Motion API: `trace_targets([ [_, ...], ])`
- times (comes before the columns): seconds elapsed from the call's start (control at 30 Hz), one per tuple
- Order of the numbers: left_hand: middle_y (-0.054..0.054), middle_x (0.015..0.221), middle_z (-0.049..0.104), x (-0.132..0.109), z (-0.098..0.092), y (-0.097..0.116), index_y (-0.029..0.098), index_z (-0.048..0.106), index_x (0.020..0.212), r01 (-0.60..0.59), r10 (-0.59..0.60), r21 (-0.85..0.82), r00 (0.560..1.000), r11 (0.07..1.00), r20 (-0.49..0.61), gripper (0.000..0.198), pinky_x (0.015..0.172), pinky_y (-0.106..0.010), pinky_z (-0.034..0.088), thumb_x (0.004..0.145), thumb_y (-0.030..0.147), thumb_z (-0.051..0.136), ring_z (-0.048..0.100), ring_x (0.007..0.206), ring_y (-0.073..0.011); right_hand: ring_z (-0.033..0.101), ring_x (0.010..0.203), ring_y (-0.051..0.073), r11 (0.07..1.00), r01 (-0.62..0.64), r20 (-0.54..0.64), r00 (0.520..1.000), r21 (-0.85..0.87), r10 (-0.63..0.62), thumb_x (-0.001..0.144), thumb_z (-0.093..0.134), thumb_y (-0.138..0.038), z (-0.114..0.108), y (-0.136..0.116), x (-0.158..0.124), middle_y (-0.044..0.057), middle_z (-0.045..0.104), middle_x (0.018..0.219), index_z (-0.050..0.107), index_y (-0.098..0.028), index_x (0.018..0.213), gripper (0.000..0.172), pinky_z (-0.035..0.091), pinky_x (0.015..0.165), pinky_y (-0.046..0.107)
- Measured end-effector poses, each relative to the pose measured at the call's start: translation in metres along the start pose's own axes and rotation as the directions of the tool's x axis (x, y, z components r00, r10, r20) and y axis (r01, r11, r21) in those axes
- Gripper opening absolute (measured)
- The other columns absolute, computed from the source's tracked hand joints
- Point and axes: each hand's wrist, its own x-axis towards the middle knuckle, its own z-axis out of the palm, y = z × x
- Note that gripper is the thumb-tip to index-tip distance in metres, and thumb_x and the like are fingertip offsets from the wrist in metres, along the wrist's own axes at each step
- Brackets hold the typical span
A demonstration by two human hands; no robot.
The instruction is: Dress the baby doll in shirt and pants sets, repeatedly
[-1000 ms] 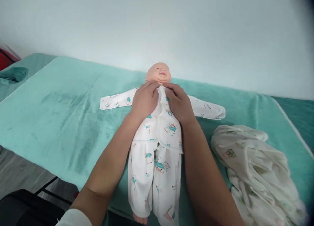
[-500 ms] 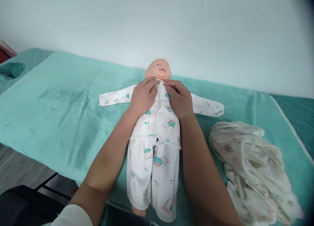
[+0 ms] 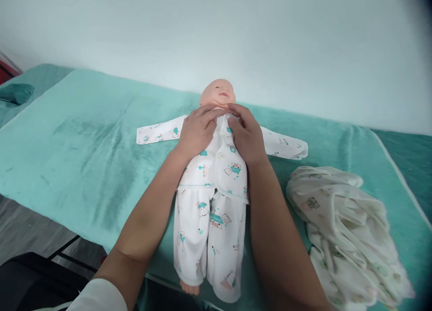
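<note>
A baby doll (image 3: 218, 93) lies on its back on a teal blanket (image 3: 84, 144), head toward the wall. It wears a white printed top (image 3: 222, 164) with sleeves spread sideways and matching trousers (image 3: 205, 239). My left hand (image 3: 197, 132) and my right hand (image 3: 247, 134) rest on the doll's chest just under its chin. Both pinch the top's front edges at the neckline, fingertips nearly touching. One bare foot (image 3: 189, 287) sticks out of the left trouser leg.
A crumpled white printed cloth (image 3: 344, 230) lies on the blanket to the right of the doll. The bed's front edge runs at lower left, with dark floor and a black frame (image 3: 67, 252) below. A pale wall stands behind.
My fingertips have closed in together at the doll's collar. The view has drifted slightly, so the doll sits a little higher in frame.
</note>
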Motion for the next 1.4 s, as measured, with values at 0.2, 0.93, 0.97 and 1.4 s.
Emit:
trace_targets([
  [0.2, -0.009, 0.147, 0.065, -0.003, 0.001, -0.001, 0.024, 0.069, 0.132, -0.059, 0.055, -0.047, 0.996, 0.997, -0.074, 0.041, 0.121, -0.044, 0.043, 0.103, 0.018, 0.041, 0.058, 0.140, -0.0228, 0.057, 0.140, 0.028, 0.995, 0.101, 0.117, 0.988, -0.020, -0.098, 0.100, 0.055, -0.035, -0.004, 0.001, 0.001, 0.004, 0.067, 0.146, 0.069, -0.029, 0.133, 0.036, 0.041, 0.124, 0.052],
  [0.93, -0.007, 0.135, 0.073, -0.034, -0.006, -0.008, 0.024, 0.079, 0.112, -0.236, 0.207, -0.162, 0.962, 0.958, -0.180, 0.034, 0.118, -0.043, 0.049, 0.100, 0.013, 0.048, 0.063, 0.133, -0.0203, 0.066, 0.102, 0.022, 0.980, 0.198, -0.138, 0.972, 0.037, -0.191, 0.090, 0.053, -0.012, -0.003, -0.019, -0.058, 0.004, 0.070, 0.101, 0.082, -0.028, 0.090, 0.033, 0.053, 0.093, 0.045],
  [0.97, -0.007, 0.138, 0.072, -0.035, -0.007, -0.008, 0.025, 0.079, 0.116, -0.250, 0.225, -0.150, 0.960, 0.956, -0.166, 0.037, 0.119, -0.043, 0.048, 0.102, 0.014, 0.047, 0.061, 0.135, -0.0201, 0.066, 0.106, 0.023, 0.982, 0.188, -0.133, 0.974, 0.034, -0.182, 0.093, 0.053, -0.014, -0.003, -0.019, -0.063, 0.004, 0.070, 0.106, 0.082, -0.029, 0.095, 0.033, 0.053, 0.096, 0.046],
  [1.4, -0.004, 0.155, 0.063, -0.023, -0.006, -0.009, 0.025, 0.061, 0.148, -0.243, 0.243, -0.006, 0.970, 0.970, 0.027, 0.052, 0.130, -0.049, 0.036, 0.103, 0.019, 0.035, 0.048, 0.152, -0.0235, 0.061, 0.129, 0.026, 0.985, 0.169, -0.084, 0.982, -0.028, -0.171, 0.099, 0.058, -0.025, -0.002, -0.021, -0.075, 0.008, 0.065, 0.132, 0.076, -0.033, 0.120, 0.029, 0.051, 0.112, 0.053],
])
